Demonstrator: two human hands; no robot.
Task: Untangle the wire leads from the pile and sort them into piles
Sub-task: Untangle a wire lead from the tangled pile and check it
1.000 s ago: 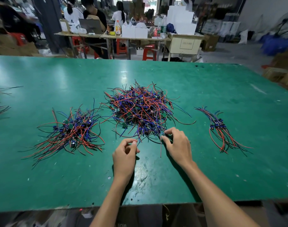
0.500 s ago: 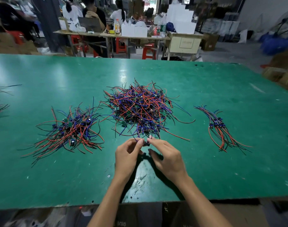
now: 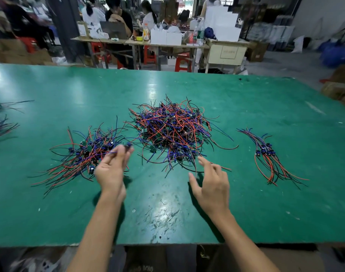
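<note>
The green worktop (image 3: 266, 99) carries three heaps in a row across its middle, laid out so that sorting runs outward from the centre. The biggest, the tangle (image 3: 171, 132), sits mid-worktop: a dense mound of red, blue and black leads with small green boards and dark connectors knotted through it, loose ends sticking out all round. Toward the left edge lies the left pile (image 3: 83, 156), looser and fanned, its leads trailing toward the near edge. Toward the right edge the right pile (image 3: 269, 156) is small and tidy, connectors bunched together, tails combed one way.

The left hand (image 3: 111, 169) hangs over the left pile's inner rim, its grip pinched on one lead (image 3: 128, 145), blurred, probably about to drop it there. The right hand (image 3: 211, 183) hovers at the tangle's near side, fingers spread and holding nothing, likely placed to pick the next lead.
</note>
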